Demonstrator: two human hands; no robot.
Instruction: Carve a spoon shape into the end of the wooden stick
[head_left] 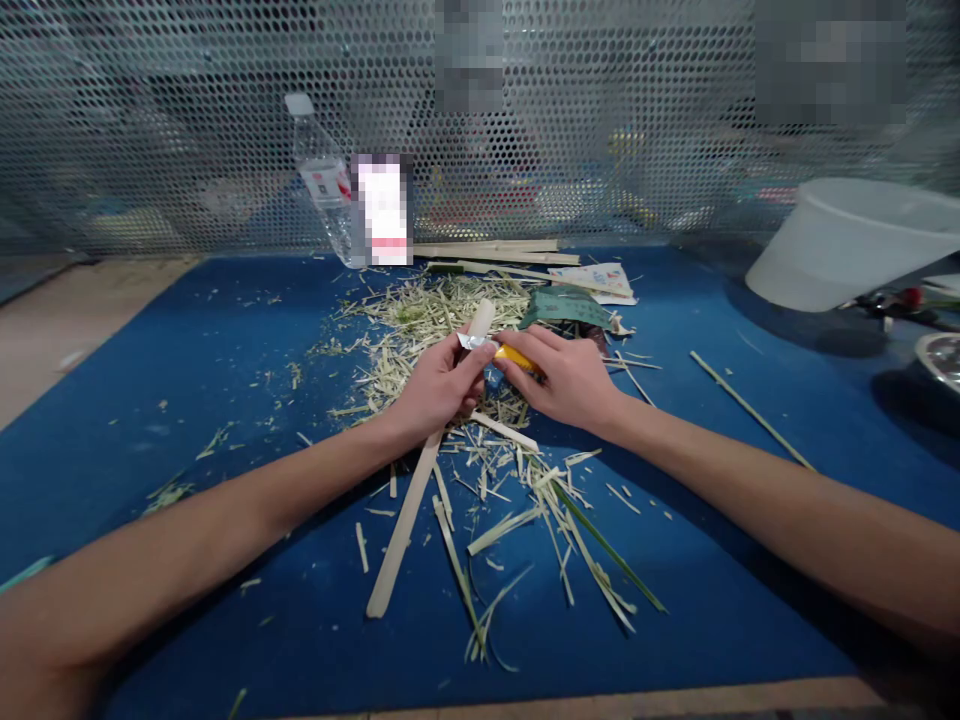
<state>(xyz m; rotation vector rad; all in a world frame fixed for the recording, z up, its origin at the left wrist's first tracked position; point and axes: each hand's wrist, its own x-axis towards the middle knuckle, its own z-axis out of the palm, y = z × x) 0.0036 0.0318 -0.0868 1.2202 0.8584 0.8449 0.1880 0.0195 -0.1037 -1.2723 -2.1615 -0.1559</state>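
A pale flat bamboo strip [405,530] runs through my left hand [442,380], whose fingers are wrapped round it near its upper end. My right hand [559,375] is closed on a yellow-handled knife [517,357]. Its silvery blade lies across the strip, beside my left thumb. Both hands nearly touch each other above a heap of shavings [420,310]. More thin slivers [502,530] are scattered on the blue table [262,600] below them.
A tilted plastic bottle [326,190] and a phone [386,210] stand against the perforated metal screen [225,120]. Behind the heap lie bamboo strips [495,253] and a green packet [566,305]. A white bucket [825,240] and a metal bowl [941,360] are at the right.
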